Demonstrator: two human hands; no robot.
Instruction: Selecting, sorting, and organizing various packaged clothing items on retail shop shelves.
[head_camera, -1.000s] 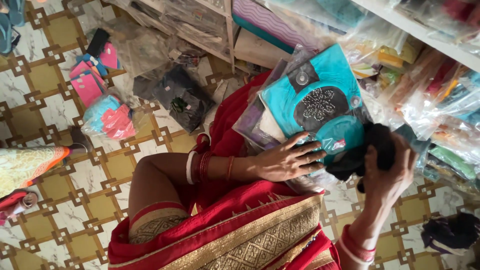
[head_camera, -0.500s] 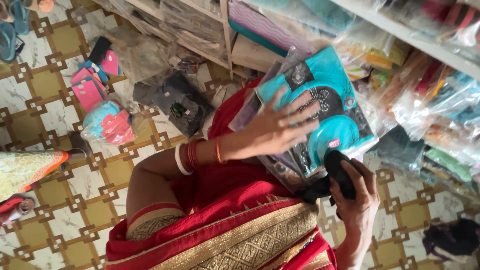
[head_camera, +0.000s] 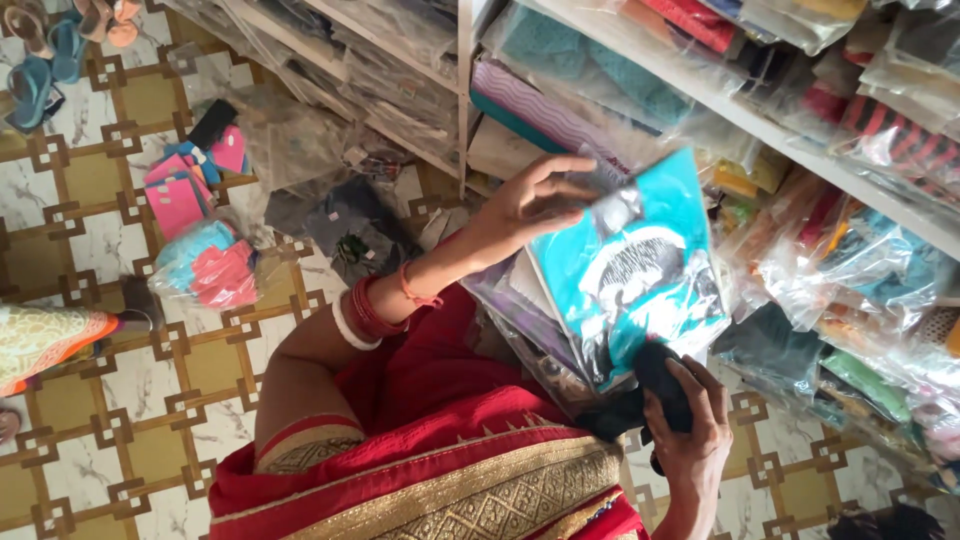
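- The left hand (head_camera: 525, 205) grips the top edge of a turquoise packet (head_camera: 630, 270) in clear plastic with a black patterned oval on its face – fingers curled over the upper left corner, thumb behind
- The packet stands tilted at the front of a stack of wrapped packets (head_camera: 520, 310) leaning on the person's lap, just below the shelf edge (head_camera: 760, 125)
- The right hand (head_camera: 690, 430) is closed round a black object (head_camera: 660, 375) pressed against the packet's lower edge; what it is cannot be told
- The shelves are crammed with bagged cloth in red, green, teal and striped purple – bags bulge past the edge on the right
- On the patterned floor (head_camera: 130, 400) to the left lie pink and blue packets (head_camera: 205, 265) and a dark bag (head_camera: 345, 235), well apart from the hands
- Open tiled floor lies beside the left elbow
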